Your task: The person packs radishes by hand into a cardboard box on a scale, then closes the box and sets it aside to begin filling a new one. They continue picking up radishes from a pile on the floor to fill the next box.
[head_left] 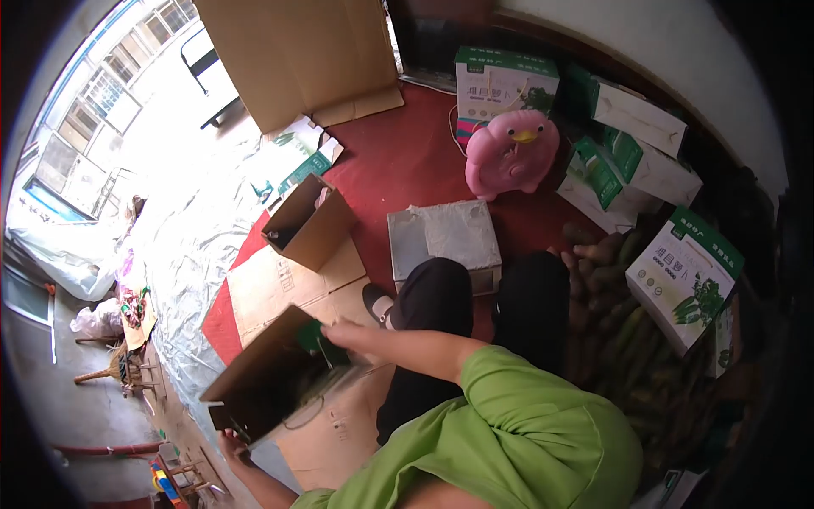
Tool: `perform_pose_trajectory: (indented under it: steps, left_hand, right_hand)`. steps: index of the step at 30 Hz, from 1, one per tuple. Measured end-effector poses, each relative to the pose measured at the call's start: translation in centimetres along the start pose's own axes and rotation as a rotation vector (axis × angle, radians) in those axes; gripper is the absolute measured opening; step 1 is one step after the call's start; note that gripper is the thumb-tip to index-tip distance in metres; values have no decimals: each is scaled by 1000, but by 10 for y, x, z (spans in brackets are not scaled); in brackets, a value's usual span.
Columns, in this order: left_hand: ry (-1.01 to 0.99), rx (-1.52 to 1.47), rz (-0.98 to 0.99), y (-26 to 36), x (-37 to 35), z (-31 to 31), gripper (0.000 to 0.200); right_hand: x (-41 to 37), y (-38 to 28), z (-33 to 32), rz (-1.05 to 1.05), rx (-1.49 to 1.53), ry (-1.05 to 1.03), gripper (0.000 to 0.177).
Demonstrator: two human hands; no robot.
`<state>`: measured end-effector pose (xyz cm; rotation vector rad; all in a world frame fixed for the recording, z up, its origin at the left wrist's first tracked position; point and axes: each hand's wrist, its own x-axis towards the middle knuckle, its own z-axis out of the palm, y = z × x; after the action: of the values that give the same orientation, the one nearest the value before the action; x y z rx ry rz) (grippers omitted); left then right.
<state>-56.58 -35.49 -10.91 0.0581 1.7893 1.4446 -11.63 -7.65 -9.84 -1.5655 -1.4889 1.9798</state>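
1. Here, in my green shirt [526, 416] and black trousers [434, 297], I sit bent over an open box [259, 360], which is tilted in my hands at the left of my knees, with its mouth toward me.
2. My right hand [339, 332] reaches across and grasps the box's upper edge by a green flap [310, 338]; my left hand [231, 444] grips its lower corner, the fingers partly hidden.
3. A cord loop [303, 414] hangs at the near side of the box, whose dark inside is too blurred to read.
4. Beneath and beyond the box, flattened cardboard [326, 288] covers part of a red floor covering [381, 153].
5. Just beyond my knees is a pale, taped-looking block [445, 233]; to its left, a smaller brown box [320, 227] stands open.
6. At my right, vegetables [606, 335] lie heaped beside a white-and-green carton [685, 280].
7. Farther off, a pink seat [510, 161] with a bird's face stands before another printed carton [500, 92], with more white boxes [640, 114] to its right.
8. A tall cardboard sheet [297, 59] stands at the back, while crumpled plastic sheeting [182, 271] spreads along the left, toward the bright windows [102, 93].
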Motion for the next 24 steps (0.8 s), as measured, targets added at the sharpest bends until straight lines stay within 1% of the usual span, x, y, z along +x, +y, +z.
perform_pose_trajectory:
  steps: [2, 4, 6, 7, 8, 9, 10, 11, 12, 14, 16, 18, 19, 20, 21, 22, 23, 24]
  left_hand:
    - [24, 5, -23, -13, -30, -22, 30]
    - [-38, 120, -124, -26, -42, -55, 34]
    - [-68, 177, -210, -49, -32, -82, 42]
    - [-24, 203, -243, -67, -32, -90, 41]
    - [20, 231, -273, -79, -37, -82, 40]
    - [-7, 251, -279, -78, -32, -73, 40]
    - [-14, 281, -242, -74, -32, -56, 40]
    - [-23, 307, -204, -73, -25, -38, 40]
    - [-32, 328, -164, -70, -16, -23, 40]
    - [-46, 377, -86, -64, -13, 5, 40]
    - [-61, 428, -3, -61, -6, 25, 39]
    - [-78, 474, 80, -55, 2, 48, 39]
    - [-84, 498, 122, -52, 5, 57, 39]
    - [-86, 518, 167, -48, 8, 66, 39]
    - [-86, 535, 215, -43, 11, 74, 38]
    - [-87, 551, 264, -37, 13, 82, 38]
    - [-90, 567, 315, -29, 15, 93, 38]
    - [-96, 577, 365, -22, 13, 110, 38]
  right_hand:
    - [-6, 24, 30, 97, -54, -141, 57]
    - [-21, 46, 46, 130, -45, -295, 56]
    - [-26, 56, 54, 257, -192, -373, 58]
    - [-19, 66, 50, 263, -313, -465, 61]
    - [-27, 55, 41, 188, -260, -489, 62]
    - [62, 103, 89, 198, -240, -464, 62]
    - [138, 160, 116, -332, -652, -700, 48]
    - [99, 120, 92, -315, -639, -671, 48]
    - [58, 78, 65, -280, -596, -308, 29]
    - [63, 58, 46, -376, -429, -247, 22]
    - [-1, 2, -13, -296, -73, -295, 21]
    - [-11, -17, -60, -556, 15, -204, 21]
    - [-25, -28, -93, -807, 60, -99, 19]
    - [-39, -38, -133, -979, -52, 53, 21]
    - [-67, -46, -175, -1034, -143, 249, 23]
    - [-107, -52, -213, -873, -37, 319, 24]
    - [-96, -36, -252, -954, -8, 519, 23]
    - [-112, -20, -290, -993, -93, 753, 23]
